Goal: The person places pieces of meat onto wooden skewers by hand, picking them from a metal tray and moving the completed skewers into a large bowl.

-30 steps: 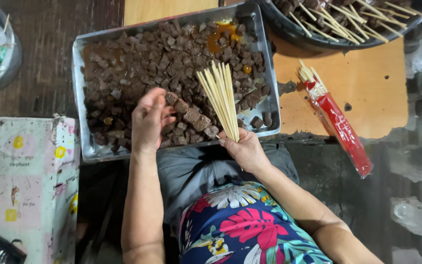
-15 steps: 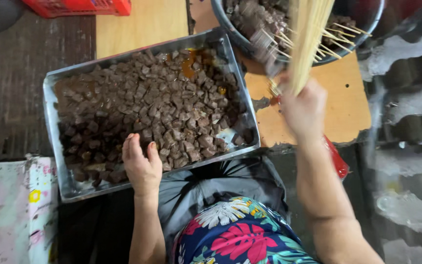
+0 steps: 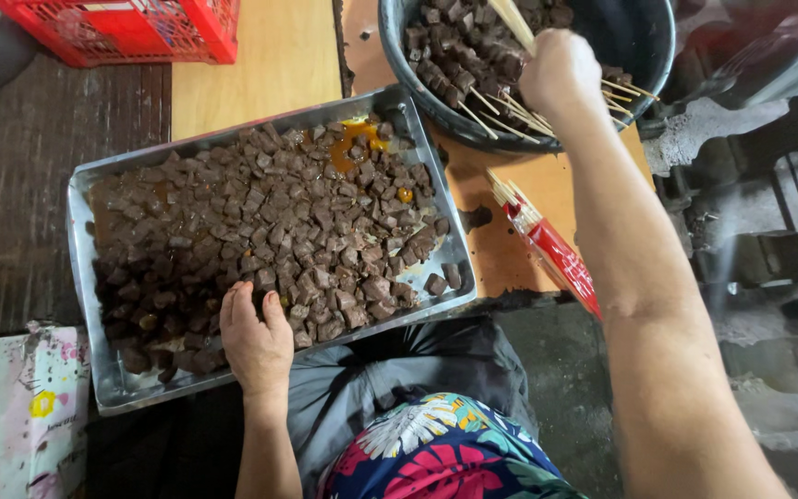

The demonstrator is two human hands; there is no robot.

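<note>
Head view, as I watched from the remote station: the person's left hand lay palm-down at the near edge of a rectangular metal tray, fingers loosely curled over the dark brown meat cubes that filled it; I could not tell whether any cube was actually pinched. A patch of orange sauce showed at the tray's far right corner.

The right hand was stretched out over a round dark basin beyond the tray, clenched around a bundle of bamboo skewers that rose from the fist toward the top of the frame. The basin held more meat cubes along with loose skewers lying across them.

Between tray and basin, on the orange wooden desk, I saw a red packet of skewers lying aslant, its sticks poking out of the far end, just beside the right forearm. A red plastic crate stood at the far left. A floral garment filled the bottom centre, and a pale patterned cloth sat at bottom left.
</note>
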